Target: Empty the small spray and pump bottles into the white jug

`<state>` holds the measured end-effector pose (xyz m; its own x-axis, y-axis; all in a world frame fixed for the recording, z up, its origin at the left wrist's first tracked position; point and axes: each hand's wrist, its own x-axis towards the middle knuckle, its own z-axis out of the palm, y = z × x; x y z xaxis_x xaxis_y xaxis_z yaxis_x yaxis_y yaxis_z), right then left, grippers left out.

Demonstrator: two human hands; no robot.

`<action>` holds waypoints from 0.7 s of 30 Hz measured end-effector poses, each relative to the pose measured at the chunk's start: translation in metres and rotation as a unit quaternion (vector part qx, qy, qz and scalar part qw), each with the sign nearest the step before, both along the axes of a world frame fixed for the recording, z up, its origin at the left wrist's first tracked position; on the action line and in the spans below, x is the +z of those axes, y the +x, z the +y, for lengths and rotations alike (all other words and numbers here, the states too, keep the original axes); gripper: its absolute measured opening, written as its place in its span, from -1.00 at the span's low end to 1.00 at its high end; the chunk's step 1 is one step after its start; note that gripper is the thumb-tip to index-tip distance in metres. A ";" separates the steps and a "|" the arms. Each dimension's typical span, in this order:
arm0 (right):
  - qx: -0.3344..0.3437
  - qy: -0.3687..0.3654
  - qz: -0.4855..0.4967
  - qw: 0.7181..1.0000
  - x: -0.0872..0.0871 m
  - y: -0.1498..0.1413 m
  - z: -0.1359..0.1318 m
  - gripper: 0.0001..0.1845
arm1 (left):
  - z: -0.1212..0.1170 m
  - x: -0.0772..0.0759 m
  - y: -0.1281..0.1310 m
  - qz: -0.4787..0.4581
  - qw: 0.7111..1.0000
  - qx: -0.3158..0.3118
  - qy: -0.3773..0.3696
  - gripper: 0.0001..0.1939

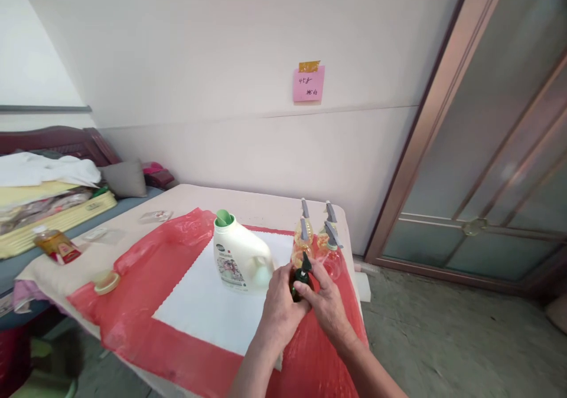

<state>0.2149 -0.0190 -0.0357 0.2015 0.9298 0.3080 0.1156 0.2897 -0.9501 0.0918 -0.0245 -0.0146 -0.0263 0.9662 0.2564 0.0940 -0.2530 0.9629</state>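
Note:
Both my hands meet over the right part of the table around a small dark green spray bottle (302,279). My left hand (280,308) wraps its body from the left. My right hand (326,304) closes on it from the right, fingers near its black spray head. Just left of my hands stands a white detergent jug (239,257) with a green cap. Behind my hands stand several clear spray bottles (319,237) with amber liquid and grey triggers.
The table carries a red plastic sheet (146,268) with a white cloth (199,309) on it. At the left lie a tape roll (106,281) and a tipped amber bottle (55,244). A bed with folded bedding (44,197) stands left; a glass door (487,150) right.

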 end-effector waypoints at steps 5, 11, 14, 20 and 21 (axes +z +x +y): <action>0.063 -0.019 0.077 0.995 0.015 0.001 -0.015 -0.65 | -0.008 0.010 0.004 -0.074 0.995 -0.062 -0.034 -0.50; 0.090 -0.130 0.233 0.959 0.013 0.010 -0.012 -0.49 | -0.007 0.023 -0.005 -0.173 0.980 -0.031 -0.093 -0.39; 0.173 -0.221 0.310 0.908 0.013 0.007 -0.014 -0.41 | -0.006 0.029 -0.012 -0.214 0.972 -0.042 -0.088 -0.35; 0.222 -0.324 0.385 0.835 0.009 -0.006 -0.018 -0.49 | -0.006 0.035 -0.026 -0.198 0.979 -0.002 -0.040 -0.46; 0.223 -0.333 0.387 0.830 0.007 -0.009 -0.018 -0.49 | -0.005 0.034 -0.027 -0.195 0.980 0.013 -0.038 -0.49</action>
